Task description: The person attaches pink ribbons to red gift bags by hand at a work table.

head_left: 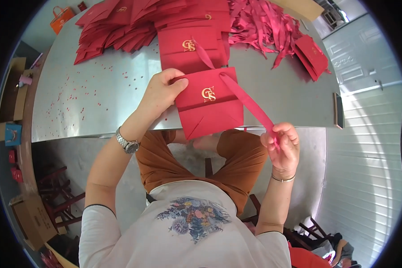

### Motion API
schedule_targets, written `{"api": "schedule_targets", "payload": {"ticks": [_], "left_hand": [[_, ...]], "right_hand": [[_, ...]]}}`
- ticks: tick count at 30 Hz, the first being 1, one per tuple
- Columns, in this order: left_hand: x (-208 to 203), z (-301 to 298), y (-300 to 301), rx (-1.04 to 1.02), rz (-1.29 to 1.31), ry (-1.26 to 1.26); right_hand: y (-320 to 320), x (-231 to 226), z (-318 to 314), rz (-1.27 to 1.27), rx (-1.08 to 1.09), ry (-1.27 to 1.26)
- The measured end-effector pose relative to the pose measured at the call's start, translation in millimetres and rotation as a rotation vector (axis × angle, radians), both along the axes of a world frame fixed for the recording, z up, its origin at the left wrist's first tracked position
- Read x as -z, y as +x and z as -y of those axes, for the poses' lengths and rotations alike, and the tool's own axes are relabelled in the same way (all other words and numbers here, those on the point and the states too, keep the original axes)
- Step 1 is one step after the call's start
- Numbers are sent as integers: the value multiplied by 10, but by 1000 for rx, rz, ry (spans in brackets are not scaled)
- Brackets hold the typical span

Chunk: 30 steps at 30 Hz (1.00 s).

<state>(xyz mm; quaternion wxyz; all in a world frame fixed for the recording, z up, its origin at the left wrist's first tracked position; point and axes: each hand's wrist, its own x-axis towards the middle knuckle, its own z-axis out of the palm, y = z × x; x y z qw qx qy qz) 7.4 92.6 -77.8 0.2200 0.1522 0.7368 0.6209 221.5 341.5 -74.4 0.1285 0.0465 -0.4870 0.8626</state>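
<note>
Crossing table edge [85,134]: red bag [211,106]; open room beside right hand [283,145].

Mid-frame, the red bag [216,114] hides fingertips of the left grip [164,90] from me. The top edge crops my view of the bag pile [120,27] and ribbon heap [263,27]. At upper left, I find the red specks [72,95] too small to identify.

Gold letter monogram [208,94] stood on the front red paper bag [212,117]; matching gold monogram [189,45] on the rear red paper bag [172,57]. Piled bags' gold marks [122,9] weren't legible.
</note>
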Motion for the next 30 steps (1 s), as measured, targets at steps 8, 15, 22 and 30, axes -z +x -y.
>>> {"api": "schedule_targets", "payload": {"ticks": [8, 15, 22, 30], "left_hand": [[180, 142, 141, -67, -171, 13], [112, 138, 154, -67, -360, 82], [154, 163, 230, -69, -404, -14], [86, 138, 217, -66, -409, -37]], "right_hand": [[-48, 65, 246, -70, 128, -183], [-629, -116, 284, -228, 277, 110], [-933, 116, 452, 21, 465, 455], [-1054, 402, 439, 29, 411, 161]]}}
